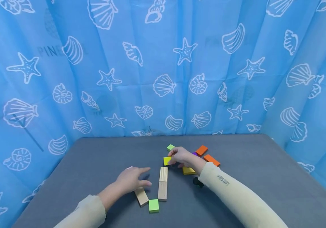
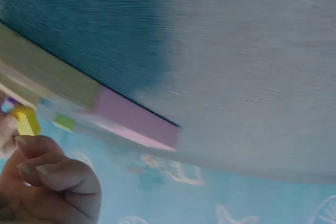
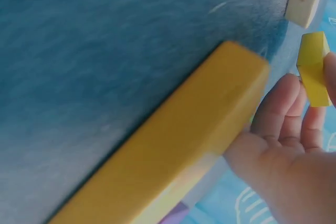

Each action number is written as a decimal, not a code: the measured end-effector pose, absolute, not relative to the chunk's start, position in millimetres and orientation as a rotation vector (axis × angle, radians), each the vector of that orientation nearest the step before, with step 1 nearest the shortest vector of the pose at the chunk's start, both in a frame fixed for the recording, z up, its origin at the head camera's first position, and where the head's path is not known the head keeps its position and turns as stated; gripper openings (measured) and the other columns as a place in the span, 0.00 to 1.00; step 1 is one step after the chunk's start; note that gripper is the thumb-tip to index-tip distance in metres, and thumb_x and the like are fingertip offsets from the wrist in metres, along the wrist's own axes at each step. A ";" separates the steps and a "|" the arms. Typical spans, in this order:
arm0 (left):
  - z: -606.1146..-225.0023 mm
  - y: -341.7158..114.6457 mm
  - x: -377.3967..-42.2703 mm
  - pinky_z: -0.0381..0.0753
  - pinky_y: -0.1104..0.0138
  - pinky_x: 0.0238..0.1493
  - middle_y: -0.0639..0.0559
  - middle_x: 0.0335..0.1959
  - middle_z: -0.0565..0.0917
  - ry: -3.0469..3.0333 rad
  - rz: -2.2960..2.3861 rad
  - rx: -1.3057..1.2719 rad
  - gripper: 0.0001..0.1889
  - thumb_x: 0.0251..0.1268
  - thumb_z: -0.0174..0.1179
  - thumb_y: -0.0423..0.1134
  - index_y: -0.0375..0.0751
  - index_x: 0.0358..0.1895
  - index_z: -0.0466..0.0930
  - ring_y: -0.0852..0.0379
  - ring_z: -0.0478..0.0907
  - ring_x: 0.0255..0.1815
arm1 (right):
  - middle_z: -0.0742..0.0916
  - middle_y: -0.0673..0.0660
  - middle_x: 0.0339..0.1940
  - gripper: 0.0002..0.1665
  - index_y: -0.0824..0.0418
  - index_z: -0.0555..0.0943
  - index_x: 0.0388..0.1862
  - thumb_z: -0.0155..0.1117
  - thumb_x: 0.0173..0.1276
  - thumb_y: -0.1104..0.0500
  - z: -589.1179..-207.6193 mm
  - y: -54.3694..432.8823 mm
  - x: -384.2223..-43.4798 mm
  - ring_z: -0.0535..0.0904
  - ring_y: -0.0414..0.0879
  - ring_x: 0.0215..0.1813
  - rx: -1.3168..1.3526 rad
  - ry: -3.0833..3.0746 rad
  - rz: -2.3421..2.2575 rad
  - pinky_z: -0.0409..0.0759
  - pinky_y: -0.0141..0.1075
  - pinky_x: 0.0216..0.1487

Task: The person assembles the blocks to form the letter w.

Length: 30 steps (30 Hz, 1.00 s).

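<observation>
Between its thumb and fingers, my right hand (image 1: pixel 182 157) pinches a small yellow block (image 1: pixel 166 161); the right wrist view shows this yellow block (image 3: pixel 313 69) up off the table. My left hand (image 1: pixel 129 180) is held over a plain wooden block (image 1: pixel 141 197) with thumb and forefinger apart, holding nothing. A pink block (image 2: pixel 139 116) lies end to end with a wooden one in the left wrist view, mostly hidden by the hand from above. Two more plain wooden blocks (image 1: pixel 163 184) form a straight line between the hands. A light green block (image 1: pixel 153 205) sits at the near end, between the wooden rows.
Beneath my right forearm lies a dark yellow block (image 1: pixel 189 171). Beyond it are a partly hidden purple block (image 1: pixel 194 154) and two orange blocks (image 1: pixel 212 160). Another green block (image 1: pixel 170 147) is farther back. A blue shell-patterned curtain (image 1: pixel 163 69) hangs behind the grey table (image 1: pixel 94 164).
</observation>
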<state>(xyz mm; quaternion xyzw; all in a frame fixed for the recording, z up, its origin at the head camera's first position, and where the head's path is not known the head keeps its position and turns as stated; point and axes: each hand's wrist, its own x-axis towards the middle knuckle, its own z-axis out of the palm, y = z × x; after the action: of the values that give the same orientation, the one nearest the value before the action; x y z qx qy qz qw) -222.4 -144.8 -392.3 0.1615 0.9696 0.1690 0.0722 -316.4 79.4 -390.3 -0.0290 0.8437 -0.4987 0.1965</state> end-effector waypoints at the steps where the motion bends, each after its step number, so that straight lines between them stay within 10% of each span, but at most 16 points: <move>1: -392.4 -140.2 -223.5 0.75 0.48 0.55 0.45 0.57 0.81 2.904 0.502 0.531 0.33 0.58 0.67 0.56 0.44 0.65 0.76 0.44 0.77 0.58 | 0.80 0.58 0.38 0.11 0.62 0.78 0.39 0.69 0.60 0.71 -390.2 81.7 -316.1 0.76 0.50 0.40 -0.076 2.365 -1.397 0.77 0.46 0.43; 16: -393.1 -103.5 -228.3 0.69 0.64 0.27 0.52 0.27 0.78 2.845 0.268 0.655 0.36 0.55 0.64 0.64 0.56 0.67 0.74 0.59 0.71 0.29 | 0.82 0.56 0.34 0.08 0.63 0.82 0.41 0.69 0.63 0.65 -389.6 101.2 -310.4 0.75 0.48 0.35 -0.163 2.488 -1.106 0.73 0.36 0.36; 30: -397.1 -100.0 -230.3 0.78 0.58 0.39 0.46 0.51 0.84 2.838 0.233 0.618 0.36 0.54 0.65 0.65 0.57 0.66 0.75 0.51 0.80 0.47 | 0.82 0.55 0.33 0.04 0.62 0.84 0.38 0.67 0.65 0.64 -393.4 92.8 -318.0 0.73 0.47 0.35 -0.132 2.458 -1.139 0.71 0.37 0.37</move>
<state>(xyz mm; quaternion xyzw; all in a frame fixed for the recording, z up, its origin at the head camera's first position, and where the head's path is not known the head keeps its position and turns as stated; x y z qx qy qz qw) -230.3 -100.0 -397.1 0.2109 0.9676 0.0795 0.1137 -318.0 92.8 -393.4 -0.0475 0.8855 -0.4104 0.2127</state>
